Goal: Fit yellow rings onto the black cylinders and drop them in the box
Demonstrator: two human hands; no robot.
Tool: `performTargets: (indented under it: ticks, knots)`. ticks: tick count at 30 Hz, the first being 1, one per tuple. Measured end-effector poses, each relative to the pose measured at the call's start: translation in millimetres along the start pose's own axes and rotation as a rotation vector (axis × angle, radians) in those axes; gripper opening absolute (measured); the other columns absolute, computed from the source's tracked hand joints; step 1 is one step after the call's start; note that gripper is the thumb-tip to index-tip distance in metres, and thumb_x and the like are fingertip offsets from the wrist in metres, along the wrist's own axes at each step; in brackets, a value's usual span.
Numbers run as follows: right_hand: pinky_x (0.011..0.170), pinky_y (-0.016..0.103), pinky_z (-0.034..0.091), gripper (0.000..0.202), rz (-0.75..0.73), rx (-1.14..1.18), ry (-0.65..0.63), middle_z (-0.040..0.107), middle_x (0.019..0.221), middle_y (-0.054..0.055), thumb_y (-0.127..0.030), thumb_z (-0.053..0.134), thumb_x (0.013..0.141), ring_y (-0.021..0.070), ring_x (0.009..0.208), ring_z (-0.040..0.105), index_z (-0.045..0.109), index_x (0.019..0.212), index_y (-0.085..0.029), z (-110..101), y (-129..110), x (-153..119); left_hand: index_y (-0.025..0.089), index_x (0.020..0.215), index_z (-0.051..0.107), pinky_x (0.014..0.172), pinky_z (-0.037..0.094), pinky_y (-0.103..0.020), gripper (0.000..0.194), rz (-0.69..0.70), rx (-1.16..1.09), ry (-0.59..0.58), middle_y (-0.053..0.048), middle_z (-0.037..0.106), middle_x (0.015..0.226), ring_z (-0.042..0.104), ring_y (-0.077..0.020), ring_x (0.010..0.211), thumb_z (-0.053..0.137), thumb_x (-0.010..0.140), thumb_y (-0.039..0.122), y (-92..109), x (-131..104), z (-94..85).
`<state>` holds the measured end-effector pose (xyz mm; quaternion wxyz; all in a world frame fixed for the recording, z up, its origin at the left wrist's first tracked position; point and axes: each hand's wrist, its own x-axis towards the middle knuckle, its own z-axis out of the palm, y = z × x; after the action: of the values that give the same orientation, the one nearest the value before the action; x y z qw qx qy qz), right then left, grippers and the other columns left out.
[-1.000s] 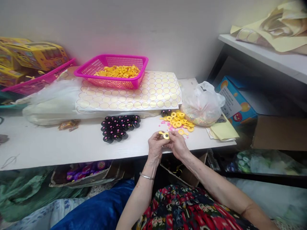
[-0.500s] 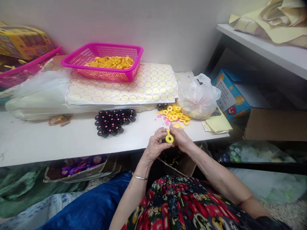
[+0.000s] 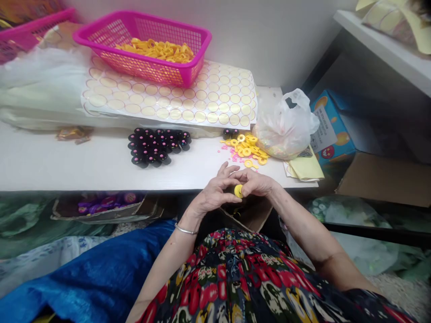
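A small yellow plastic ring piece (image 3: 237,191) is pinched between the thumb and index finger of my left hand (image 3: 213,190), its other fingers stretched toward the table. On the same piece, from the right, press the thumb and fingers of my right hand (image 3: 258,183), covering part of it. Just beyond my hands lies a loose pile of yellow ring pieces with short handles (image 3: 249,146). Tiny pink beads (image 3: 235,156) are scattered beside that pile. Left of it, black round pieces with pink dots (image 3: 148,146) stand in a tight cluster; a few more black ones (image 3: 230,133) sit behind.
A pink basket (image 3: 188,74) with yellow pieces stands on sheets of round stickers (image 3: 232,103). To the right are a knotted clear bag (image 3: 286,123), folded yellow paper (image 3: 308,167) and a blue box (image 3: 332,128). Below the table's front edge sits an open carton (image 3: 97,217).
The yellow piece has turned in my fingers, and my right thumb now covers part of it. My left fingers have spread. The view has tilted downward.
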<state>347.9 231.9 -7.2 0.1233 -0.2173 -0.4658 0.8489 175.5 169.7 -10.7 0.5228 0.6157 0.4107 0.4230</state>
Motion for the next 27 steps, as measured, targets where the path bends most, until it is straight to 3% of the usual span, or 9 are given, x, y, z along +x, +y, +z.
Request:
performTargets:
  ticks: [4, 9, 14, 19, 23, 27]
  knots:
    - [0.061, 0.02, 0.043, 0.044, 0.011, -0.12, -0.003, 0.06, 0.072, -0.001, -0.016, 0.078, 0.045, 0.0112, 0.067, 0.054, 0.069, 0.088, -0.011, 0, -2, -4, 0.025, 0.087, 0.073, 0.109, 0.01, -0.054, 0.035, 0.014, 0.017, -0.01, -0.008, 0.049, 0.131, 0.016, -0.0309, 0.137, 0.081, 0.053, 0.024, 2, 1, 1.4]
    - [0.074, 0.026, 0.045, 0.05, -0.088, -0.037, 0.076, 0.063, 0.087, 0.002, -0.018, 0.081, 0.041, 0.0173, 0.082, 0.057, 0.07, 0.09, -0.013, 9, 5, -6, 0.027, 0.092, 0.072, 0.109, 0.013, -0.053, 0.044, -0.001, 0.043, -0.058, -0.007, 0.048, 0.132, 0.015, -0.0317, 0.137, 0.082, 0.05, 0.02, 6, 0, 0.2]
    - [0.08, 0.028, 0.044, 0.052, -0.174, 0.065, 0.14, 0.063, 0.096, 0.004, -0.018, 0.08, 0.045, 0.0191, 0.09, 0.057, 0.069, 0.095, -0.015, 20, 15, -5, 0.023, 0.09, 0.072, 0.107, 0.023, -0.05, 0.035, 0.045, 0.043, -0.019, -0.009, 0.051, 0.128, 0.032, -0.03, 0.13, 0.078, 0.056, 0.019, 6, -3, 0.0]
    - [0.09, 0.03, 0.04, 0.067, -0.175, 0.12, 0.042, 0.062, 0.103, 0.006, -0.018, 0.084, 0.041, 0.0207, 0.1, 0.054, 0.065, 0.105, -0.015, 17, 21, -7, 0.018, 0.083, 0.071, 0.107, 0.024, -0.051, 0.033, 0.1, 0.229, 0.013, -0.012, 0.052, 0.126, 0.026, -0.0318, 0.133, 0.081, 0.052, 0.021, 9, -5, -1.1]
    - [0.084, 0.029, 0.043, 0.065, -0.157, 0.17, 0.029, 0.064, 0.099, 0.007, -0.022, 0.085, 0.044, 0.0194, 0.093, 0.058, 0.065, 0.106, -0.015, 17, 19, -11, 0.019, 0.084, 0.071, 0.107, 0.024, -0.052, 0.032, 0.149, 0.364, 0.009, -0.012, 0.051, 0.126, 0.024, -0.0332, 0.134, 0.08, 0.054, 0.02, 13, -5, -0.1]
    - [0.074, 0.024, 0.044, 0.055, -0.153, 0.151, 0.108, 0.065, 0.09, 0.004, -0.021, 0.083, 0.045, 0.0163, 0.083, 0.058, 0.068, 0.097, -0.015, 23, 19, -10, 0.021, 0.086, 0.071, 0.107, 0.024, -0.053, 0.031, 0.194, 0.366, 0.005, -0.01, 0.051, 0.126, 0.026, -0.0327, 0.133, 0.078, 0.056, 0.021, 12, -5, 3.4]
